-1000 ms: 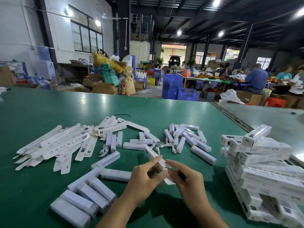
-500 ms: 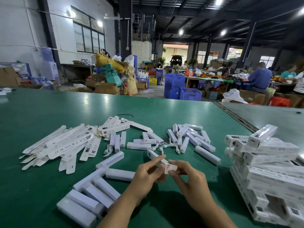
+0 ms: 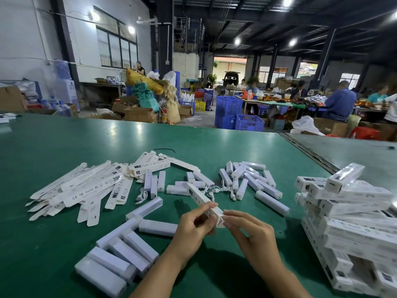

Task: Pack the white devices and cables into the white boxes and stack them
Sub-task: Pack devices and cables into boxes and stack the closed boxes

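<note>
My left hand (image 3: 193,226) grips the near end of a long white box (image 3: 199,197) that points away from me over the green table (image 3: 64,244). My right hand (image 3: 247,229) pinches the box's end flap with its fingertips. White devices (image 3: 249,181) lie in a loose pile behind the hands, with white cables (image 3: 221,190) beside them. More devices in clear sleeves (image 3: 120,252) lie at the near left. Flat unfolded boxes (image 3: 86,188) are spread at the left. Packed boxes form a stack (image 3: 352,224) at the right.
A metal seam (image 3: 309,153) splits the table at the right. Beyond the far edge stand blue crates (image 3: 238,117), cardboard boxes (image 3: 137,112) and sacks. People sit at tables in the background on the right.
The box's end flap has been folded in; both hands now sit closer together at its near end. The view has shifted slightly.
</note>
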`<state>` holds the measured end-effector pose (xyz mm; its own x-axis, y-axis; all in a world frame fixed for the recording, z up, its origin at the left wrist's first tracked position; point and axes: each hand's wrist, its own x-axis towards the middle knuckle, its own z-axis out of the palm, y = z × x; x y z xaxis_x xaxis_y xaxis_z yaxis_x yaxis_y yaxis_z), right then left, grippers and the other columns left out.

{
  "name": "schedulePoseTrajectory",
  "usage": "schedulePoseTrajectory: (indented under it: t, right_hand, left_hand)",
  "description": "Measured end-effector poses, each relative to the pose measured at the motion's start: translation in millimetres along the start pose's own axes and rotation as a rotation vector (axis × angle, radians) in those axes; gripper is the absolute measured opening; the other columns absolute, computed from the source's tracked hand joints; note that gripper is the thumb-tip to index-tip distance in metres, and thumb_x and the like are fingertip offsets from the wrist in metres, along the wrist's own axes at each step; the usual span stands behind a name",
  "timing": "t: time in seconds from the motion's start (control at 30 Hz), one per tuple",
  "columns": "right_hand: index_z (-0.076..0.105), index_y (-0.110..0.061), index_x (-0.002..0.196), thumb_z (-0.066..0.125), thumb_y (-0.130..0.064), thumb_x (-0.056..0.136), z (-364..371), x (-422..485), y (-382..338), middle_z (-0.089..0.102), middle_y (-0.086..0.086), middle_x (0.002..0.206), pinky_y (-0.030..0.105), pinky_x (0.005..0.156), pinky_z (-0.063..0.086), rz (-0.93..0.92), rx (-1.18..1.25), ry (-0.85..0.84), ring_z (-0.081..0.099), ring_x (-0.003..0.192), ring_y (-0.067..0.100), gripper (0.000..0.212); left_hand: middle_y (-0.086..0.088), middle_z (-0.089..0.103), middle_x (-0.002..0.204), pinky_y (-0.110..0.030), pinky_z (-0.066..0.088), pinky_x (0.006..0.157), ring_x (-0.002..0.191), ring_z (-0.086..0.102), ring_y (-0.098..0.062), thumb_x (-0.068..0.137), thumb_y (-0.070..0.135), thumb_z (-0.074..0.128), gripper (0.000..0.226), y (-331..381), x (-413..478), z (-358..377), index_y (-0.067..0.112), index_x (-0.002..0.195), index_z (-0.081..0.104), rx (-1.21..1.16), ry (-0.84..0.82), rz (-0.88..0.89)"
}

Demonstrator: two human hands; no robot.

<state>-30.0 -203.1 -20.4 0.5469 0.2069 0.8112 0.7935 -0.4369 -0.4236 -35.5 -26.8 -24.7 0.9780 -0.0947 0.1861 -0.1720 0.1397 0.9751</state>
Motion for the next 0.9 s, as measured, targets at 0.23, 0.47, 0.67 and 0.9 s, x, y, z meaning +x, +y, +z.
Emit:
schedulePoseTrajectory:
  t: [0.23,0.47,0.67,0.9]
  right_hand:
    - [0.075,-0.015,0.08,0.081,-0.018,0.067,-6.1,0.2,-4.8,0.074,-0.003,0.077,0.023,0.069,0.056,0.351,0.274,-0.03,0.07,0.07,0.011,0.016]
    - [0.073,-0.031,0.1,0.058,-0.002,0.085,-11.2,2.4,-3.4,0.069,-0.007,0.108,0.026,0.08,0.052,0.352,0.298,-0.116,0.065,0.095,0.014,0.035]
    - [0.065,-0.03,0.117,0.077,-0.004,0.079,-13.5,6.1,2.6,0.06,-0.024,0.114,0.022,0.097,0.044,0.269,-0.083,-0.207,0.054,0.11,-0.004,0.048]
    - [0.074,-0.027,0.109,0.08,-0.011,0.079,-2.4,5.1,-3.4,0.074,-0.011,0.096,0.031,0.083,0.056,0.449,0.192,-0.194,0.069,0.091,0.011,0.035]
  left_hand:
    - [0.011,0.061,0.075,-0.017,0.047,0.077,0.076,0.057,-0.005,0.077,0.037,0.078,0.029,3.9,-5.0,-1.6,0.033,0.105,0.073,0.093,-0.151,0.029]
    - [0.001,0.067,0.083,-0.023,0.05,0.075,0.077,0.059,-0.012,0.076,0.031,0.084,0.033,13.2,-8.9,4.8,0.025,0.105,0.069,0.044,-0.187,0.101]
    - [-0.007,0.05,0.062,-0.03,0.046,0.056,0.053,0.046,-0.017,0.066,0.047,0.088,0.061,21.3,-5.8,-3.9,0.005,0.106,0.067,-0.631,-0.242,-0.053]
    - [-0.005,0.067,0.081,-0.02,0.046,0.063,0.07,0.058,-0.011,0.076,0.049,0.076,0.026,11.8,-4.7,5.2,0.031,0.096,0.075,0.088,-0.046,0.009]
